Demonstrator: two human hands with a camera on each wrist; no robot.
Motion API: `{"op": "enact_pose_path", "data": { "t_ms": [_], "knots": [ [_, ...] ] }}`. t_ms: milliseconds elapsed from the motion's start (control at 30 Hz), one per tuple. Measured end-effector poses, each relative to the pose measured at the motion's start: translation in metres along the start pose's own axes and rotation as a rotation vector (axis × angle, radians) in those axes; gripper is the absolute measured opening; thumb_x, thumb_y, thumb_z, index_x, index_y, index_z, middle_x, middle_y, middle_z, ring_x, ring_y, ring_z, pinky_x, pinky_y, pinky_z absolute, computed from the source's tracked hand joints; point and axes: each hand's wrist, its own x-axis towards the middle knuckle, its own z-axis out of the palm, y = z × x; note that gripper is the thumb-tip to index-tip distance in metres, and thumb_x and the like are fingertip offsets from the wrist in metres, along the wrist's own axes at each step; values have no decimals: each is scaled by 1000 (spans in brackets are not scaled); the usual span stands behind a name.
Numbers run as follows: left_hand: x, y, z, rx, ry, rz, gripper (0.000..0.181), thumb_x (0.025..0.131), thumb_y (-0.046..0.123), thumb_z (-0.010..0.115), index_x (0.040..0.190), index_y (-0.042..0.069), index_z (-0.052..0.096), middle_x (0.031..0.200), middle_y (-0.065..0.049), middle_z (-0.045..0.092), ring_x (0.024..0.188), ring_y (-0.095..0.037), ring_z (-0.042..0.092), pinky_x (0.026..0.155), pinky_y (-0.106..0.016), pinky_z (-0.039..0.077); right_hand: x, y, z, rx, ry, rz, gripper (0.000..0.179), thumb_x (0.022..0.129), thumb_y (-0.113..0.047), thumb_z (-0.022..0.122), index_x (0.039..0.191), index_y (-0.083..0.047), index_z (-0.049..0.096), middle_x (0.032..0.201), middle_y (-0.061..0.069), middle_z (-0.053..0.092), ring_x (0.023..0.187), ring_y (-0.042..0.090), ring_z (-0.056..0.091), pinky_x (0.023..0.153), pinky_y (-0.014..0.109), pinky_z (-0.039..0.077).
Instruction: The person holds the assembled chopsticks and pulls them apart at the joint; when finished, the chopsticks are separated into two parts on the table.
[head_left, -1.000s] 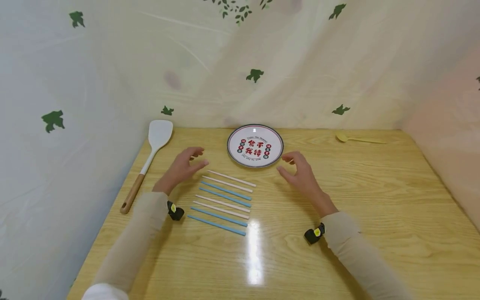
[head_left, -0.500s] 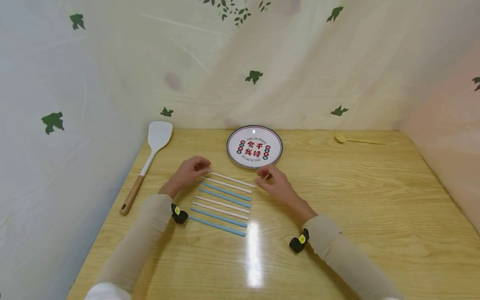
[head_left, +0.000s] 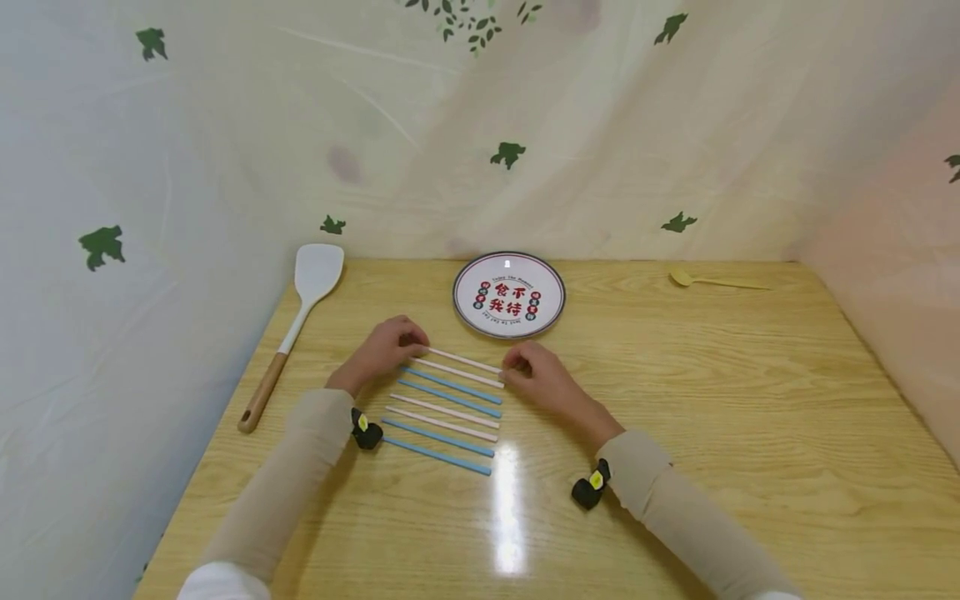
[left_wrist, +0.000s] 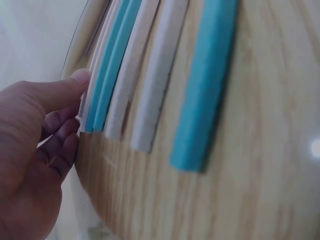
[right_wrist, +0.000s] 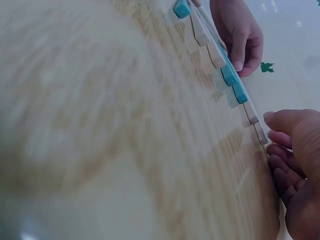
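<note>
Several chopsticks lie side by side on the table, in alternating pale pink and blue pairs. At the left end of the farthest pale pink chopstick (head_left: 465, 359), my left hand (head_left: 382, 348) pinches with thumb and fingers. My right hand (head_left: 546, 379) has its curled fingers and thumb about that chopstick's right end, close to the second pale pink chopstick (head_left: 459, 372). In the right wrist view, the right thumb (right_wrist: 282, 120) sits by the pale ends, the other fingers beyond them. The nearest blue chopstick (head_left: 438, 456) lies untouched. Fingertip contact is partly hidden.
A round white plate (head_left: 540, 279) with red lettering stands just behind the chopsticks. Along the left edge lies a white spatula (head_left: 318, 271) with a wooden handle. A small yellow spoon (head_left: 682, 277) rests at the back right. Printed cloth walls (head_left: 600, 183) border the table.
My right hand has come left and nearer from beside the plate to the chopsticks' right ends. The left hand has moved slightly right and down onto the left end; both hands have closed their fingers.
</note>
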Motion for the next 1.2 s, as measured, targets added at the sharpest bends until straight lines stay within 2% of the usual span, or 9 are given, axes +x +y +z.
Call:
{"op": "enact_pose_path", "data": {
  "t_ms": [167, 467, 633, 733, 867, 967, 1100, 1200],
  "knots": [
    [2, -1, 2, 23, -5, 10, 9, 89, 13, 68, 93, 5, 69, 94, -8, 60, 90, -21, 57, 83, -38, 48, 3, 1, 1, -57, -4, -15, 11, 89, -22, 69, 94, -13, 64, 96, 1, 58, 89, 15, 51, 81, 32, 45],
    [2, 1, 4, 39, 25, 36, 7, 89, 11, 67, 90, 4, 67, 91, -9, 59, 87, -21, 56, 81, -36, 47, 3, -5, 4, -115, 32, -10, 8, 89, -17, 68, 90, -10, 65, 94, 3, 58, 88, 16, 53, 81, 33, 47],
    [0, 7, -1, -14, 22, -20, 7, 91, 14, 65, 91, 7, 65, 92, -7, 63, 87, -20, 58, 81, -36, 48, 1, -11, -2, -64, 57, 53, 8, 91, -17, 63, 95, -10, 65, 93, 2, 64, 86, 15, 56, 80, 33, 48],
    [0, 15, -6, -27, 14, -34, 7, 92, 15, 63, 94, 8, 65, 93, -6, 65, 87, -19, 58, 81, -36, 49, 0, -14, -8, -63, 75, 59, 9, 93, -17, 62, 96, -10, 65, 91, 2, 66, 83, 14, 58, 77, 32, 49],
    [2, 30, -12, 15, -25, 30, 14, 93, 14, 62, 104, 5, 66, 93, -6, 64, 84, -17, 56, 78, -34, 48, 0, -18, -17, -87, 88, 39, 9, 94, -16, 62, 98, -9, 65, 92, 3, 67, 82, 15, 59, 75, 31, 50],
    [4, 43, -13, 46, -93, 96, 20, 93, 16, 63, 108, 4, 66, 91, -6, 63, 80, -15, 55, 74, -31, 47, -1, -20, -22, -94, 97, 26, 8, 93, -15, 62, 98, -9, 65, 93, 3, 67, 84, 15, 59, 76, 31, 51],
    [7, 61, -9, 70, -169, 142, 19, 94, 20, 62, 106, 6, 67, 90, -4, 63, 79, -13, 54, 72, -28, 47, -2, -21, -26, -109, 109, -11, 10, 93, -14, 63, 99, -7, 65, 94, 5, 67, 86, 17, 60, 79, 33, 52],
    [7, 70, -4, 85, -174, 155, 14, 95, 16, 60, 101, 6, 67, 91, -4, 64, 80, -13, 56, 72, -29, 48, -3, -23, -29, -130, 112, -48, 11, 92, -14, 64, 101, -7, 64, 95, 5, 66, 86, 18, 59, 79, 34, 52]
  ]
}}
